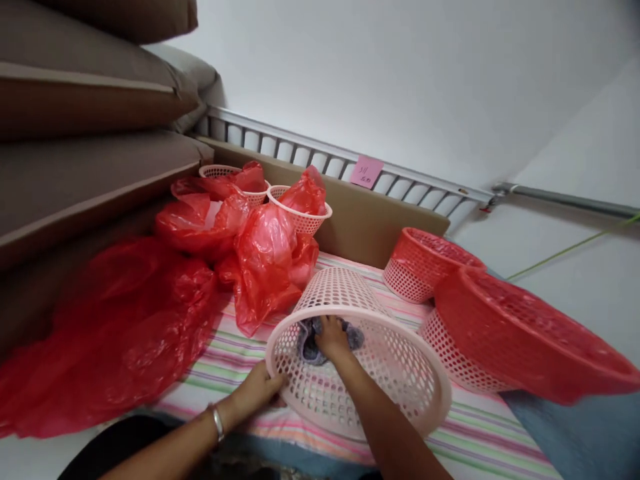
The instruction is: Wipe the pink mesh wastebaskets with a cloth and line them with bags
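The pink basket [345, 290] lies on striped cloth [215, 370], long axis toward the wall [400, 80], mouth facing away; left hand [255, 388] grips its rim [271, 357], right hand [333, 338] a grey rag [311, 358] inside. Pink note [367, 171]: "311", rest illegible.

The single view looks from the person's head, forward and steeply down (a little tilted, as the rail [320, 145] slopes to the right), quite near the basket [345, 292], with the wall [425, 80] farther behind.
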Available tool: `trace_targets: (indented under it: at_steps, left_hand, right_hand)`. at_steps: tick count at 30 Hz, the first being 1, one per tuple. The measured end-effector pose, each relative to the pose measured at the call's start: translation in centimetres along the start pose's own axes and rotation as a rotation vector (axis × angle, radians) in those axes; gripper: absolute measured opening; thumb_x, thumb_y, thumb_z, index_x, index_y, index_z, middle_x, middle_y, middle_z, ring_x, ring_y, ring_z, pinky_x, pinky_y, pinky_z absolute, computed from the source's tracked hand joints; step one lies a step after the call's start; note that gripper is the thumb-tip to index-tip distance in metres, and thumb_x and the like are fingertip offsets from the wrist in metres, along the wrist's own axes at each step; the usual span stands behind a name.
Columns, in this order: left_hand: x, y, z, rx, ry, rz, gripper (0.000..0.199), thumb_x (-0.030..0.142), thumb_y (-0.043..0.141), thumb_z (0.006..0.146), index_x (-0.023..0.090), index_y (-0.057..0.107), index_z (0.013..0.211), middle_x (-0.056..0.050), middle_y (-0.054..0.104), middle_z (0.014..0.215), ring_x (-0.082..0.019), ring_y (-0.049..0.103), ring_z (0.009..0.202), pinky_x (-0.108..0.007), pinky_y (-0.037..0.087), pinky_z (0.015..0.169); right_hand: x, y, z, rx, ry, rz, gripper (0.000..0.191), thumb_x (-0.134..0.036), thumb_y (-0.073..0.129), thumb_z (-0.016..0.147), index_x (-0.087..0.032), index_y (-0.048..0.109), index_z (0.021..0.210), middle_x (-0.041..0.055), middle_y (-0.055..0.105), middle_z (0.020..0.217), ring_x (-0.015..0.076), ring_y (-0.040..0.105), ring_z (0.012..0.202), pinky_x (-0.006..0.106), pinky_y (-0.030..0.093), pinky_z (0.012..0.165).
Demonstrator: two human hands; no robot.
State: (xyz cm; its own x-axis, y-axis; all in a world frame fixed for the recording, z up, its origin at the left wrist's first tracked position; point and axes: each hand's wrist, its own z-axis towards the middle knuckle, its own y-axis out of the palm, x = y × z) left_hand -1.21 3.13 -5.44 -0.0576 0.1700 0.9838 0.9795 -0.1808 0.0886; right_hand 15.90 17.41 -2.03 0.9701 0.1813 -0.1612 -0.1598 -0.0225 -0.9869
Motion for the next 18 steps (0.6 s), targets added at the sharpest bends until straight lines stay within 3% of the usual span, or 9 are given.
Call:
trace_targets:
  at_steps: [5,8,11,14,18]
  left_hand:
    - [0.8,-1.5,1.6,-0.11,0.026,-0.029,0.047,0.055,0.059,0.075,0.013,0.06,0.095,-0.001,0.06,0.064,-0.012,0.055,0.05,-0.024,0.048,0.05]
    - [1.2,-1.5,1.5,-0.117,0.044,-0.032,0.046,0.053,0.059,0.075,0.011,0.06,0.096,0.0,0.058,0.063,-0.011,0.052,0.05,-0.025,0.048,0.051]
    - [1.5,-1.3,1.4,-0.112,0.052,-0.014,0.046,0.052,0.057,0.075,0.011,0.061,0.096,-0.001,0.058,0.062,-0.013,0.052,0.048,-0.026,0.047,0.049]
    - [1.5,-1.3,1.5,-0.096,0.07,0.006,0.041,0.048,0.054,0.077,0.011,0.062,0.091,-0.002,0.06,0.061,-0.015,0.054,0.05,-0.027,0.048,0.049]
    - [1.5,-1.3,1.5,-0.062,0.168,0.008,0.026,0.036,0.057,0.076,0.013,0.065,0.086,-0.003,0.067,0.073,-0.02,0.06,0.07,-0.033,0.051,0.071]
  right_hand:
    - [1.2,0.4,2.6,-0.05,0.041,0.031,0.054,-0.018,0.052,0.071,-0.016,0.051,0.125,0.0132,0.058,0.122,0.0252,0.053,0.112,0.032,0.041,0.089]
    - [1.0,0.6,2.1,-0.063,0.057,0.074,0.045,-0.019,0.047,0.073,-0.016,0.056,0.117,0.0113,0.063,0.114,0.0224,0.058,0.107,0.028,0.042,0.087]
    - [-0.3,0.7,-1.2,-0.057,0.068,0.119,0.044,-0.019,0.048,0.072,-0.017,0.057,0.115,0.0089,0.066,0.11,0.0219,0.06,0.102,0.028,0.043,0.086]
    - [-2.0,1.3,-6.7,-0.047,0.083,0.154,0.043,-0.02,0.048,0.071,-0.016,0.055,0.114,0.0086,0.067,0.105,0.021,0.063,0.097,0.028,0.046,0.083]
    - [-3.6,2.8,-13.8,-0.025,0.038,0.224,0.046,-0.017,0.049,0.069,-0.018,0.055,0.115,0.01,0.062,0.117,0.0224,0.056,0.112,0.031,0.04,0.096]
